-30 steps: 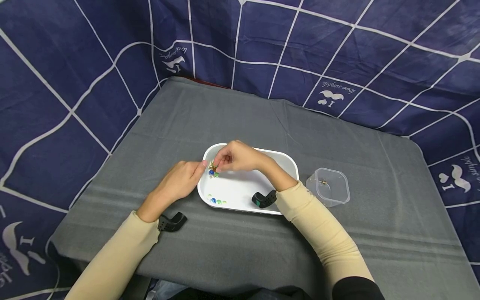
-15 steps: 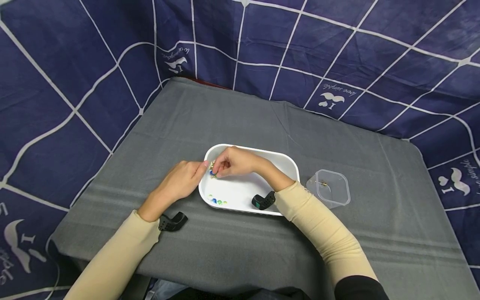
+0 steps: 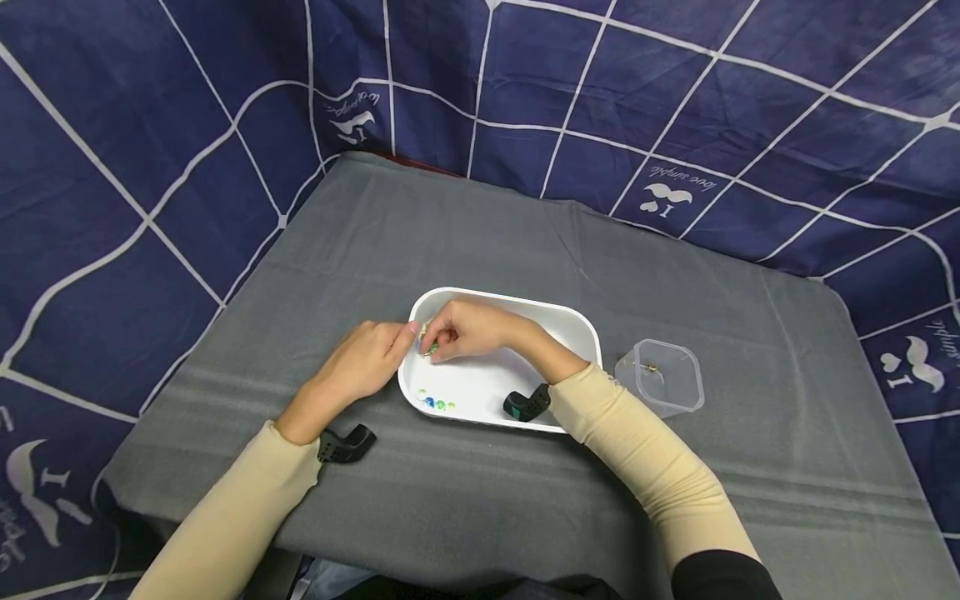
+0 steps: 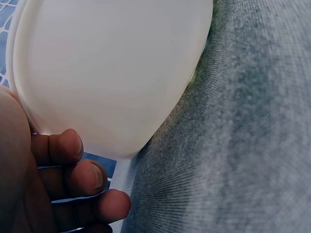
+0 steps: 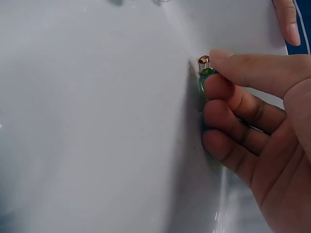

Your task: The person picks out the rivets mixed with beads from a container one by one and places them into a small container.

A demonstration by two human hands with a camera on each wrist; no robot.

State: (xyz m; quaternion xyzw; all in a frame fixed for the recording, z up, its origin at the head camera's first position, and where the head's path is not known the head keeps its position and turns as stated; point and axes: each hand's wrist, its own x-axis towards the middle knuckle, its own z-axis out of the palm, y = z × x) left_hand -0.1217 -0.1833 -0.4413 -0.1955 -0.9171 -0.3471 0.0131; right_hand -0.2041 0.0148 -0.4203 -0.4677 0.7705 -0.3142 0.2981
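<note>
A white tray [image 3: 487, 385] lies on grey cloth [image 3: 465, 225], navy gridded curtains [image 3: 660, 50] around. The left hand [image 3: 366, 360] grips its left end; the right hand [image 3: 471, 327] curls at beads [image 5: 208, 72] inside, grasp unclear.

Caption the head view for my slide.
Left hand holds a white tray; right hand touches small pieces inside, near loose marbles.

The head view was evenly and moderately lit; the white tray [image 3: 480, 383] formed the brightest area near frame centre, and the blue curtain [image 3: 600, 83] rendered darker. The left wrist view was cool-toned, with the grey cloth [image 4: 262, 121] blurred at right. The right wrist view was dim and soft: shadow banded right of centre, glare streaked below it, and small coloured pieces [image 5: 207, 72] lacked crisp outlines.
</note>
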